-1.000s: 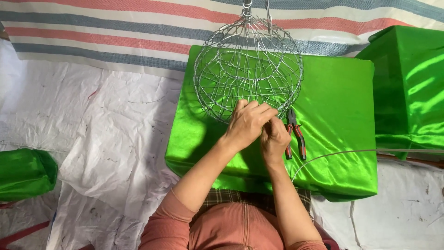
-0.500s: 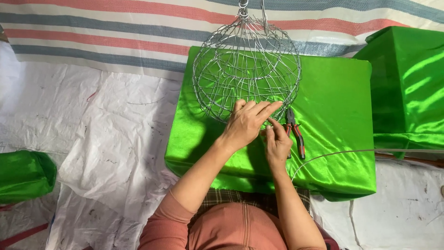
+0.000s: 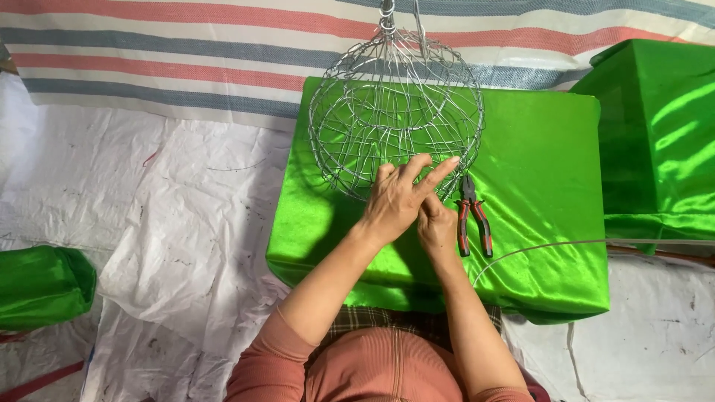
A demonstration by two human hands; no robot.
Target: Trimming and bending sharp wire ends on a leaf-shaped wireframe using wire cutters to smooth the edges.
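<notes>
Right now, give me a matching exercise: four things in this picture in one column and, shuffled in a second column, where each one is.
Things
1. round silver wire cage frame
2. red-and-black handled pliers
3. left hand
4. loose thin wire strand

Places
A. lying on the green cloth, right of the hands
B. on the frame's lower edge, fingers spread
C. running in from the right edge, over the green cloth
D. standing on the green satin-covered box

Pairs: 1-D, 2-A, 3-B, 4-C

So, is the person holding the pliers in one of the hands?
No, the pliers lie on the green cloth beside the right hand, and both hands work at the wire frame.
</notes>
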